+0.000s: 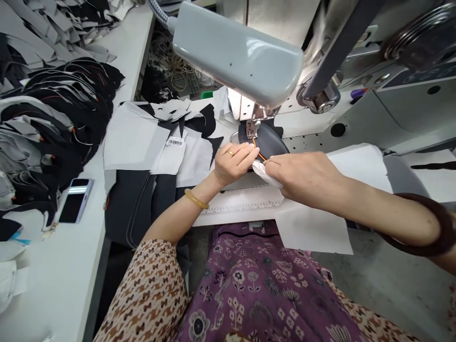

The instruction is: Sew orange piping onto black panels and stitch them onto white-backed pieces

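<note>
A dark fabric piece with an orange edge strip lies under the presser foot of a sewing machine. Just in front of the foot, my left hand has its fingers pressed together on the near edge of this piece, beside the orange strip. My right hand pinches the same edge further right, where the strip ends at its fingers. White material hangs folded between both hands. What lies under the fingertips is hidden.
A lamp housing hangs over the needle area. Left of the machine lie white and dark fabric pieces and a barcode label. A phone and heaped cut pieces rest on the left table. A ruler strip runs along the front edge.
</note>
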The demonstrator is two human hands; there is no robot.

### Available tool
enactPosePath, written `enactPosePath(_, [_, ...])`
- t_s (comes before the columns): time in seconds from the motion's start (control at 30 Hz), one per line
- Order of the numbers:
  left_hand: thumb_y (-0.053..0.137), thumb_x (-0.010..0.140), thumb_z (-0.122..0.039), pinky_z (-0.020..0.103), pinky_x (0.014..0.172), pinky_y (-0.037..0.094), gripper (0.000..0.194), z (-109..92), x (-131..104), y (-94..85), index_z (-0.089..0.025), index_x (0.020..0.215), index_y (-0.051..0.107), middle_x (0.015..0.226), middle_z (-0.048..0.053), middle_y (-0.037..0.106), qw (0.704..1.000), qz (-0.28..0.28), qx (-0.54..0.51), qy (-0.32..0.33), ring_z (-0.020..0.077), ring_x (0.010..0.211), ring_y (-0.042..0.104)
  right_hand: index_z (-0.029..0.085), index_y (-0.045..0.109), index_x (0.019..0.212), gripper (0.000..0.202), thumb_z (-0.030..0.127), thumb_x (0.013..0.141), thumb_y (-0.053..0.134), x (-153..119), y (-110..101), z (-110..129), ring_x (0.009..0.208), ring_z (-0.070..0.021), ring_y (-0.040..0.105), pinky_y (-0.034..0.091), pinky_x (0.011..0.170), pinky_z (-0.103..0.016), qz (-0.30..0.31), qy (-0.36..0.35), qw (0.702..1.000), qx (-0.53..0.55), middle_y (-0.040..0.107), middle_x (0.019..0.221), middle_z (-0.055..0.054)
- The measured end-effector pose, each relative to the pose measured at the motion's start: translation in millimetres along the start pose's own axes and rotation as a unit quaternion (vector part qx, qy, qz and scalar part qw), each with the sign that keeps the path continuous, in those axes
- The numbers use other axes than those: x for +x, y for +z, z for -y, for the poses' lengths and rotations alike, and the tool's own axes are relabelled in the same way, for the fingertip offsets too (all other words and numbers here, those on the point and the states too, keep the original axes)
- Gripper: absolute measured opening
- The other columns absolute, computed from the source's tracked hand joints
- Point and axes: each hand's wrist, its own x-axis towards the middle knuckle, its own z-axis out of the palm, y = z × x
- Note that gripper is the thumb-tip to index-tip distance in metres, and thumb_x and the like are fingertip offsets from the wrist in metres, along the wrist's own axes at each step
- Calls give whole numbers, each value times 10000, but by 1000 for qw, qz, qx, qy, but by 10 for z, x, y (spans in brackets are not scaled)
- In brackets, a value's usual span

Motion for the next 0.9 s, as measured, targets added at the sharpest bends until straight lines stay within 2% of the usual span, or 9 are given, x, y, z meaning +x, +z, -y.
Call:
enactPosePath(0.17, [417, 909, -220, 288, 668, 389, 221, 7, 81, -43, -214, 928, 637, 818, 24, 710, 998, -60, 32, -2, 133, 840, 661, 133, 553, 837, 249, 39, 658, 409, 72, -71, 13, 631, -119, 461, 153, 516, -245, -14, 11, 1000, -4, 581, 790, -51])
enactPosePath(0.27, [418, 913, -243, 297, 660, 359, 205, 9, 136, -63, -201, 898, 618, 792, 19, 689, 997, -64, 34, 11, 129, 767, 633, 135, 563, 799, 226, 54, 648, 415, 97, -131, 10, 592, -105, 434, 163, 528, -242, -28, 14, 999, -7, 564, 728, -42])
enactPosePath(0.47, [355, 927, -350, 296, 575, 315, 356, 139, 322, -91, -177, 684, 548, 624, 35, 557, 997, 8, 64, 52, 150, 618, 524, 108, 547, 674, 107, 164, 675, 456, 177, -266, -166, 587, -80, 400, 169, 559, -235, -118, 40, 992, -7, 425, 574, -7])
enactPosePath(0.6, [344, 925, -395, 282, 567, 341, 365, 247, 405, -123, -177, 730, 563, 691, 39, 558, 992, 102, 27, 66, 150, 662, 540, 78, 543, 648, 181, 220, 732, 470, 258, -334, -269, 568, -52, 380, 176, 560, -228, -130, 24, 991, 1, 420, 559, 8])
enactPosePath(0.67, [323, 929, -398, 286, 563, 352, 387, 258, 400, -134, -175, 726, 566, 688, 39, 551, 993, 109, 6, 52, 153, 667, 545, 81, 554, 661, 169, 226, 722, 491, 263, -342, -191, 594, -75, 427, 189, 566, -233, -132, 31, 991, -8, 452, 579, -4])
enactPosePath(0.77, [295, 939, -348, 291, 558, 361, 391, 228, 351, -170, -185, 728, 581, 677, 33, 560, 996, 83, -10, 35, 148, 653, 546, 89, 577, 730, 118, 153, 701, 482, 218, -261, 85, 673, -141, 507, 207, 565, -239, -120, 37, 992, -29, 527, 651, -48])
enactPosePath(0.9, [350, 931, -226, 287, 623, 396, 258, 163, 246, -224, -217, 885, 603, 805, 14, 645, 993, 65, 10, 100, 117, 712, 586, 86, 574, 819, 289, -12, 743, 313, 136, -10, 384, 712, -153, 531, 176, 497, -238, -71, 11, 997, -19, 578, 768, -103])
